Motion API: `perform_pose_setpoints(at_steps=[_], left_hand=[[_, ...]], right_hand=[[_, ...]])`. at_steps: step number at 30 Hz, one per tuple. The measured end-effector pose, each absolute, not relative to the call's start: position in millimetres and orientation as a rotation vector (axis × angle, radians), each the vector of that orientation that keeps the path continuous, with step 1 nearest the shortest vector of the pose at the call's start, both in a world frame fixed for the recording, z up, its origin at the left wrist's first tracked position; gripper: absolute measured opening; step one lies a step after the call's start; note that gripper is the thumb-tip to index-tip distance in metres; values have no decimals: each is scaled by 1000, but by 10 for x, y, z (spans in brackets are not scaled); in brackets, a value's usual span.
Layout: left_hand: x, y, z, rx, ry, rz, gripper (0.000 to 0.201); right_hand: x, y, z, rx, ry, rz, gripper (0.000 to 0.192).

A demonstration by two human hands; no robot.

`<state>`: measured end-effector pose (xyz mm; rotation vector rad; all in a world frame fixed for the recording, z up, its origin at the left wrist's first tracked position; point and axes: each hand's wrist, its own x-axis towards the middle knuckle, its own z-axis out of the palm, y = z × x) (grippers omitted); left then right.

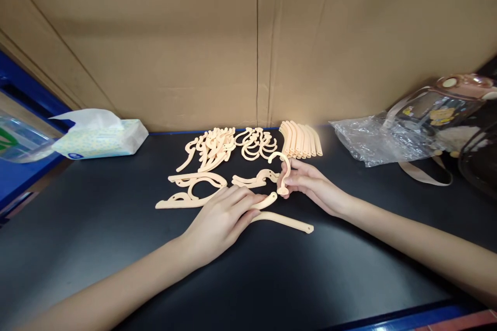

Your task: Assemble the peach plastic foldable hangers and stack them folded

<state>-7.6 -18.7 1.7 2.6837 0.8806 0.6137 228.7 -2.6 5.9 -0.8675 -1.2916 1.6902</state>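
Observation:
In the middle of the black table, my left hand (223,217) lies palm down with its fingers closed on a peach plastic hanger arm (267,200), one end of which sticks out toward the right. Just below that end lies another curved hanger arm (285,221), its left end hidden by my thumb. My right hand (305,183) pinches a peach hanger hook (286,170) upright, its round foot near the held arm's tip. Behind my left hand are pieces with a hook between arms (194,191), partly covered, and a folded-looking piece (254,179).
Along the back lie a heap of short hanger arms (213,146), a cluster of hooks (256,144) and a row of long curved arms (301,139). A tissue pack (103,137) stands left. Clear plastic wrap (373,139) and a transparent bag (442,111) lie right. Cardboard (174,51) walls the back.

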Motion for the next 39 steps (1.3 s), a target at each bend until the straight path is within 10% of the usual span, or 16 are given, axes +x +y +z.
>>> perform_pose_setpoints(at_steps=[39], left_hand=[[-67,-220,51,2874,714,757,21]], right_hand=[[2395,40,54,-798,-1597,1879,20]])
